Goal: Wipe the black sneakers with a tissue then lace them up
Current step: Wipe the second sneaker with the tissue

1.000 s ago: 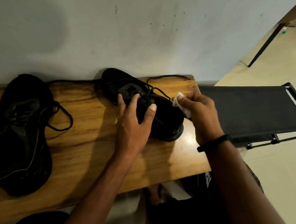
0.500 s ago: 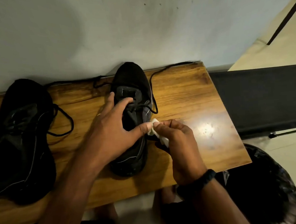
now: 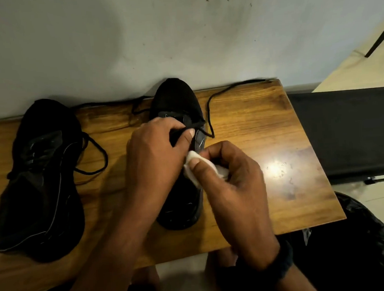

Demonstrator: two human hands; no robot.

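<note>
Glossy wooden counter [image 3: 265, 129] against a grey wall [image 3: 178, 32]; on it, the left hand [image 3: 155, 152] grips a black sneaker [image 3: 176, 96] and the right hand [image 3: 234, 183] pinches a tissue [image 3: 192, 157].

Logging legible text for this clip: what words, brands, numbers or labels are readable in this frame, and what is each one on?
No text in this frame can be read.
On the held sneaker: pale grey marks on tongue and side, too dark and blurred to read as letters.
On the other sneaker: a faint patch on the tongue, unreadable.
On the tissue, wooden table and black wristband: no print visible.
</note>
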